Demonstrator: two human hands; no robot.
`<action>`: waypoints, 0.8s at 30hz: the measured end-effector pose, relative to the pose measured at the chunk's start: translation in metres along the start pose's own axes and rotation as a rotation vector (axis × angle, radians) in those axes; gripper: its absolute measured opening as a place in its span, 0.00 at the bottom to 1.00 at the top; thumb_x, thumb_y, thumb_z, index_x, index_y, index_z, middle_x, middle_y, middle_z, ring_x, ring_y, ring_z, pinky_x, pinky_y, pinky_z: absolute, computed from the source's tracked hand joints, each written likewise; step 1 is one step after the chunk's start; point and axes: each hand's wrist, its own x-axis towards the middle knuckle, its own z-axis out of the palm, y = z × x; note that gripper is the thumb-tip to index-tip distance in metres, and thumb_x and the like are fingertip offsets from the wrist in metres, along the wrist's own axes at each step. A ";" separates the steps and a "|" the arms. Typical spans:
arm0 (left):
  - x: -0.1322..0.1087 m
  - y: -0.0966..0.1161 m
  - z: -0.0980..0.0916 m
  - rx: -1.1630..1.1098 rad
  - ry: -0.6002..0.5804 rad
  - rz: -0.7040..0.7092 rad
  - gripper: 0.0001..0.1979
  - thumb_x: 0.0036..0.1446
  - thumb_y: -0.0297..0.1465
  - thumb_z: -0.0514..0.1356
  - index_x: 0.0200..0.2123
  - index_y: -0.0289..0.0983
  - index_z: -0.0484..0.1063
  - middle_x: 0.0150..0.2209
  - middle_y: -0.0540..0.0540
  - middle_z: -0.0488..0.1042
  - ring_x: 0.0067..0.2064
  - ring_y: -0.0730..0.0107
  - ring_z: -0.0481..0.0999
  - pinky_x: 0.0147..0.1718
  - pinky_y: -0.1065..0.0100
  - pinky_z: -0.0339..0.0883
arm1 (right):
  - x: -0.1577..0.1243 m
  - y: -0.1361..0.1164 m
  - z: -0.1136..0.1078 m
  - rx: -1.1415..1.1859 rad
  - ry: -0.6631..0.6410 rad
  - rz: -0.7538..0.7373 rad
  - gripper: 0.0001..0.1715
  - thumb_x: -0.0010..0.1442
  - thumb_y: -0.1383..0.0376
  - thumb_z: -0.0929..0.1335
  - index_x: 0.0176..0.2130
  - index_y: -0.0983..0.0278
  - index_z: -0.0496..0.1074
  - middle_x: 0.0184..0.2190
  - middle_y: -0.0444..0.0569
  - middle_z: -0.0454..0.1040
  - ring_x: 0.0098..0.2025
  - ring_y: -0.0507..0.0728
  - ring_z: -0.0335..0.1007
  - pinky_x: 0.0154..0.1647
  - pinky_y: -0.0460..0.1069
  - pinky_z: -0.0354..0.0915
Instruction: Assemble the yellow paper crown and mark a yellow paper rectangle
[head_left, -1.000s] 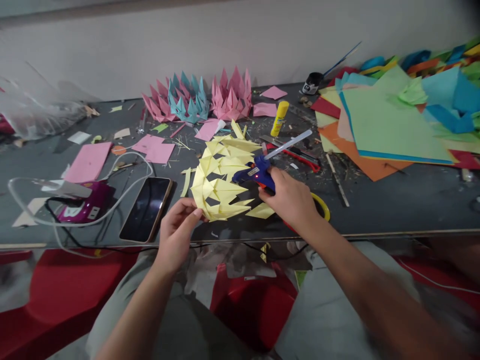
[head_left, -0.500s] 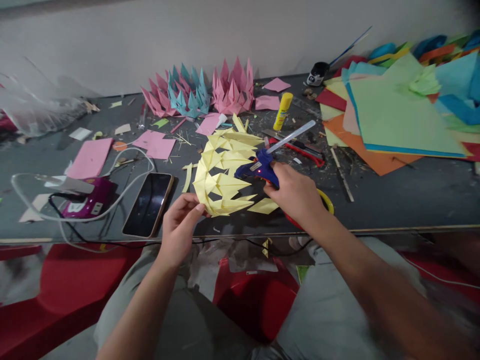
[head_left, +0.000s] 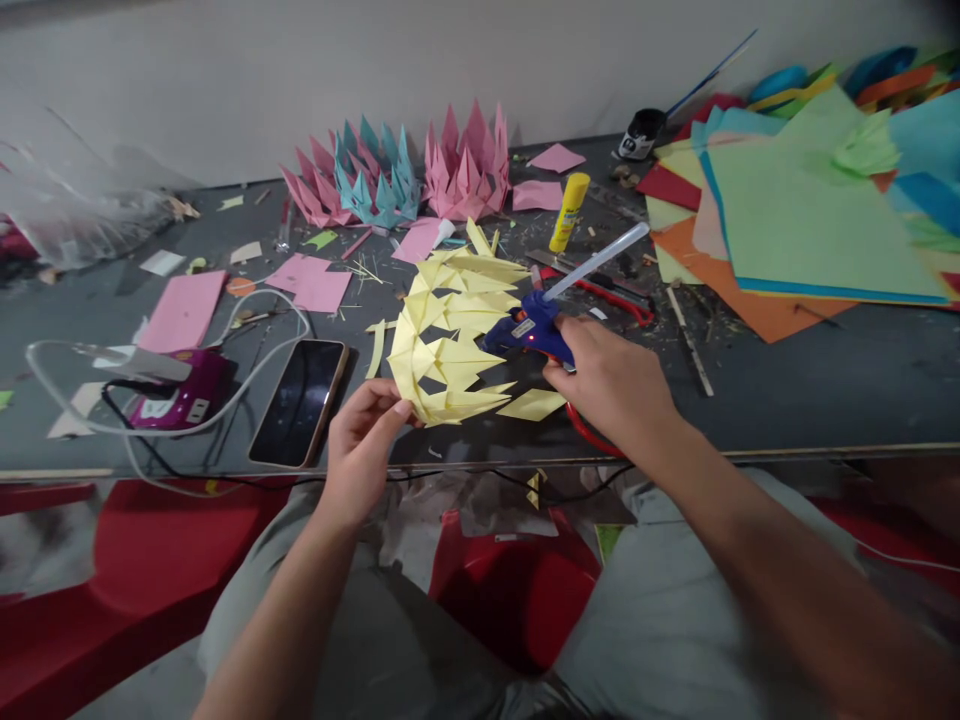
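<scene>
A yellow folded-paper crown lies on its side over the table, its points facing right. My left hand pinches its lower left edge between thumb and fingers. In my right hand is a blue hot glue gun, with a clear glue stick poking out of its back and a small red light glowing. The gun's nozzle is at the crown's points; whether it touches the paper I cannot tell. Beneath the gun lies a loose yellow paper piece, and a red loop handle shows partly behind my right wrist.
Pink paper crowns and a blue one stand near the wall. A yellow glue stick tube stands upright. At left are a phone and a purple power adapter with cables. Coloured paper sheets pile up at right.
My right hand and the glue gun have shifted slightly right, drawing the nozzle back a little from the crown's middle. My left hand keeps its pinch on the crown.
</scene>
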 end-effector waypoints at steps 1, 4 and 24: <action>0.000 0.000 0.000 0.000 -0.002 -0.002 0.05 0.50 0.32 0.62 0.29 0.37 0.71 0.24 0.51 0.71 0.27 0.75 0.70 0.29 0.72 0.64 | 0.000 0.000 -0.002 -0.008 0.000 -0.008 0.22 0.55 0.66 0.62 0.50 0.65 0.65 0.38 0.54 0.74 0.35 0.61 0.71 0.22 0.49 0.54; 0.000 -0.001 -0.001 0.008 -0.002 -0.004 0.05 0.50 0.32 0.62 0.29 0.37 0.71 0.24 0.52 0.71 0.26 0.75 0.69 0.29 0.73 0.64 | 0.001 -0.002 -0.008 -0.026 -0.030 -0.027 0.24 0.55 0.66 0.62 0.52 0.65 0.64 0.38 0.55 0.74 0.35 0.61 0.71 0.21 0.49 0.54; 0.003 -0.002 0.003 0.045 0.029 -0.021 0.07 0.48 0.34 0.63 0.28 0.37 0.70 0.23 0.51 0.70 0.25 0.74 0.69 0.27 0.72 0.64 | -0.004 0.000 -0.020 0.032 0.025 -0.043 0.27 0.60 0.60 0.64 0.57 0.63 0.61 0.40 0.56 0.73 0.39 0.61 0.71 0.25 0.48 0.59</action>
